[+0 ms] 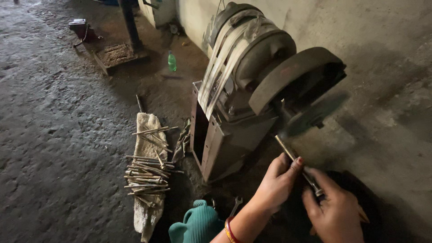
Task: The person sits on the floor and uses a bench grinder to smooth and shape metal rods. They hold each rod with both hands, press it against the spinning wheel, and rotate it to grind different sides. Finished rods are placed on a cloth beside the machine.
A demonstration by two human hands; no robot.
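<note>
1. Here we stand over a rough, dark grey concrete floor [54,135] that carries everything in view.
2. Largest on it is a grimy grey metal bench grinder on a box-shaped steel stand [234,130], with pale flat belts [220,63] running over its top and a curved dark guard [292,72] above the wheel.
3. The dark round grinding wheel [315,114] shows blurred at the machine's right side.
4. A long, dirty white cloth [146,211] lies on the floor to the left of the stand, reaching towards the near edge of the floor in view.
5. On that cloth we see a loose heap of thin silvery metal rods [146,175], lying crosswise and touching one another.
6. A fold of teal-green fabric [198,225] sits at the near edge, between the cloth and our arms.
7. Our right hand [337,213] is closed around the near end of a long threaded grey metal rod [297,162].
8. Our left hand [276,182], with red and gold bangles [230,230] at the wrist, pinches the same rod further up, thumb pressed on it.
9. The rod slants up and away from us, and its far tip meets the lower rim of the wheel.
10. A small steel spanner [235,204] lies on the floor just beside the left wrist.
11. Far off, near the wall, a small green plastic bottle [172,61] stands upright.
</note>
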